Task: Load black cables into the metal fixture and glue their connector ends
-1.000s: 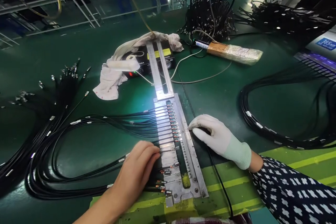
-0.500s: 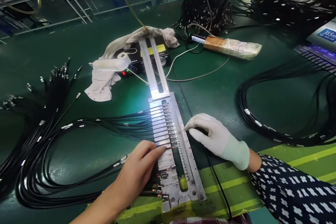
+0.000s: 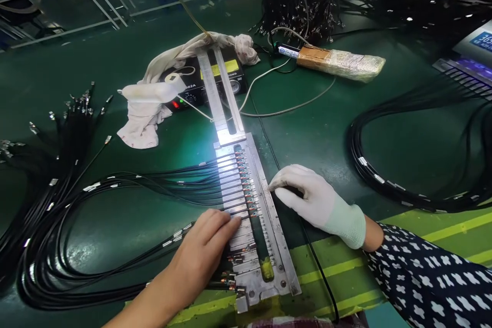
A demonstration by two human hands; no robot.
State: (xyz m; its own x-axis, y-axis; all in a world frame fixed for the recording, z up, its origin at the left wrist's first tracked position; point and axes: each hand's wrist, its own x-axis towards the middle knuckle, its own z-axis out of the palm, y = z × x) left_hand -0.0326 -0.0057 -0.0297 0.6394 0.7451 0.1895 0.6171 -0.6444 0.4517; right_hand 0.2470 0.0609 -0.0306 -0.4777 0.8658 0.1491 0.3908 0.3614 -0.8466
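Note:
A long slotted metal fixture [image 3: 260, 246] lies on the green bench, tilted away from me. Thin black cables [image 3: 200, 166] cross its upper part side by side, their stripped ends over the slot. My left hand [image 3: 205, 246], bare, rests at the fixture's left side with thumb and fingers closed on a black cable at the lowest position of that row. In a white glove, my right hand [image 3: 317, 197] curls its thumb and fingertips against the fixture's right edge. More cable ends [image 3: 230, 282] lie across the fixture's near part, partly behind my left hand.
Looped cable bundles lie left [image 3: 34, 246] and right [image 3: 363, 161]. Behind the fixture stand a black control box [image 3: 196, 95], a whitish cloth [image 3: 142, 128] and a wrapped bar [image 3: 342, 64]. A cable heap [image 3: 302, 5] is at the back. Green matting [image 3: 434, 236] covers the near edge.
The view has shifted slightly, moving the fixture and bench items a little left. Both hands keep nearly the same places at the fixture.

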